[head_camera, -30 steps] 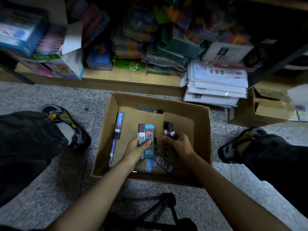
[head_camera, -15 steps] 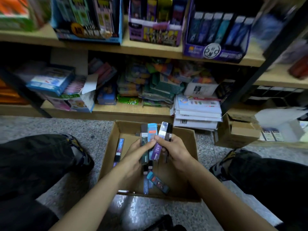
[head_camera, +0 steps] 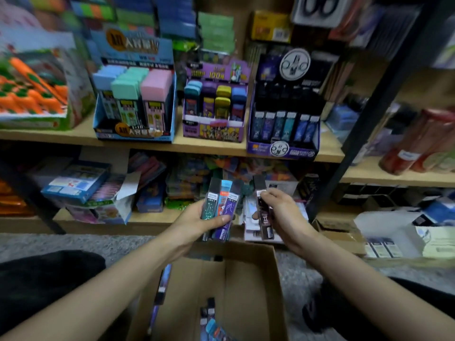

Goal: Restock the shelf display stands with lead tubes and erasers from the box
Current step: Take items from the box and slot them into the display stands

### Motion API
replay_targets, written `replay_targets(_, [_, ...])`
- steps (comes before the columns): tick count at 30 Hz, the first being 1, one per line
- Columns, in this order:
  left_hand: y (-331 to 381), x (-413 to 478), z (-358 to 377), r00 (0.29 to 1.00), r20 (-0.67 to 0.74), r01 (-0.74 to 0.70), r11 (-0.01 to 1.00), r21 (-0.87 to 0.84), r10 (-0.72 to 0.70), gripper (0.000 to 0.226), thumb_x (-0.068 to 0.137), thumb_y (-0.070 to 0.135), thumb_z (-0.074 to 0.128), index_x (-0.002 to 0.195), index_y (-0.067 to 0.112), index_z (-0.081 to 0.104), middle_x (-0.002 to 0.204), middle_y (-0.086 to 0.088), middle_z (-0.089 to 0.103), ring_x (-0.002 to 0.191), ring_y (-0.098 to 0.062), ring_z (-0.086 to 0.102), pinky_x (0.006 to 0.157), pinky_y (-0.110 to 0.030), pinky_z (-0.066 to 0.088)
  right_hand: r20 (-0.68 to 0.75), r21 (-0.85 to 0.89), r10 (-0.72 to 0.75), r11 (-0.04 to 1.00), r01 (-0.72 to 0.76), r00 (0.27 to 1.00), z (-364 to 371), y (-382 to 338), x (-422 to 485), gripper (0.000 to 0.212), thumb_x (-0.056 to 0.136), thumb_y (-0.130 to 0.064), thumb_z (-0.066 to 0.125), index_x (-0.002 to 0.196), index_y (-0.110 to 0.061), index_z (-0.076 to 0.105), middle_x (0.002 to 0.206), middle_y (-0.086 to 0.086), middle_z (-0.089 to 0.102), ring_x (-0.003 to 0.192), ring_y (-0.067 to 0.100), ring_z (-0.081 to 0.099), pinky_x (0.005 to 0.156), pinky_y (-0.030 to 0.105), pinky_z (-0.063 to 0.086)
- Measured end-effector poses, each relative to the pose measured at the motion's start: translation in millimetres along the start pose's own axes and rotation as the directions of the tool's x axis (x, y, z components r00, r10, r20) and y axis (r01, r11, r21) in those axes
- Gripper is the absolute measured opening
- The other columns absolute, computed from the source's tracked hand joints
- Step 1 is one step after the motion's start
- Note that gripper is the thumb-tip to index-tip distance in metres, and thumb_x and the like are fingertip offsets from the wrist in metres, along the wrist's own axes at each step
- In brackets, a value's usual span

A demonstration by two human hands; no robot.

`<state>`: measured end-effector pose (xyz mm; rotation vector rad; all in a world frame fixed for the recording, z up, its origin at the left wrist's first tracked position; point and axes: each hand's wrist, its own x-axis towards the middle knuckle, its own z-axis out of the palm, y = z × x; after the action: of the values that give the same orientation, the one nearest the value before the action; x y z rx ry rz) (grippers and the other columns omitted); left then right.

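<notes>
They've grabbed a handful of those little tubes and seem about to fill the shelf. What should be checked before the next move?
1. Left hand grips its three lead tubes securely: ok.
2. Right hand holds one dark tube: ok.
3. A purple stand with similar-looking tubes is in view on the shelf above: ok.
4. Free slots in that stand: cannot tell, its back rows are too dark.
5. Box has more tubes left at the bottom: ok.

Your left hand (head_camera: pixel 197 223) and right hand (head_camera: pixel 285 212) are bare, and so are your forearms (head_camera: pixel 110 289). Black trousers (head_camera: pixel 37 281) cover your legs.
</notes>
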<state>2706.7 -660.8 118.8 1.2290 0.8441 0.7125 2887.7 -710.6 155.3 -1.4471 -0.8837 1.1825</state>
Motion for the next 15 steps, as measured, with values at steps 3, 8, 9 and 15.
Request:
replay_targets(3, [31.3,16.5,-0.1,0.999,-0.019,-0.04,0.999,-0.02,0.04,0.02,0.084,0.001,0.062,0.103,0.007,0.063,0.087,-0.004,0.074,0.076,-0.013,0.069,0.067,-0.022,0.056,0.007,-0.025,-0.109,0.994,0.109,0.994,-18.5,-36.9,10.9,0.014,0.097,-0.012,0.046,0.092,-0.006,0.057,0.069,0.003,0.062,0.056,0.009,0.063,0.05,0.021,0.045])
replay_targets(8, [63.5,41.7,1.3,0.995,-0.091,-0.048,0.984,-0.174,0.032,0.026,0.089,0.006,0.055,0.115,0.002,0.058,0.102,-0.018,0.068,0.084,-0.024,0.066,0.081,-0.038,0.053,-0.081,-0.151,-0.327,0.938,0.313,0.942,-44.3,-87.3,38.6,0.016,0.092,-0.021,0.059,0.078,-0.014,0.061,0.073,0.006,0.058,0.064,0.011,0.058,0.073,0.032,0.05])
replay_targets(9, [67.3,46.2,0.6,0.996,-0.085,-0.052,0.98,-0.194,0.037,0.025,0.089,0.008,0.056,0.113,0.004,0.059,0.099,-0.016,0.069,0.083,-0.023,0.067,0.079,-0.037,0.054,-0.12,-0.2,-0.396,0.908,0.368,0.911,-48.1,-97.3,45.5,0.017,0.09,-0.022,0.061,0.074,-0.017,0.06,0.07,0.001,0.056,0.063,0.007,0.056,0.067,0.025,0.048])
replay_targets(15, [82.8,70.7,-3.3,0.997,-0.043,-0.074,0.973,-0.217,0.066,0.022,0.082,0.017,0.061,0.103,0.01,0.065,0.087,-0.009,0.075,0.074,-0.017,0.071,0.06,-0.025,0.057,-0.133,-0.516,-0.667,0.678,0.523,0.733,-67.6,-132.9,89.9,0.02,0.085,-0.017,0.067,0.068,-0.015,0.058,0.066,-0.001,0.058,0.068,0.012,0.054,0.067,0.023,0.043])
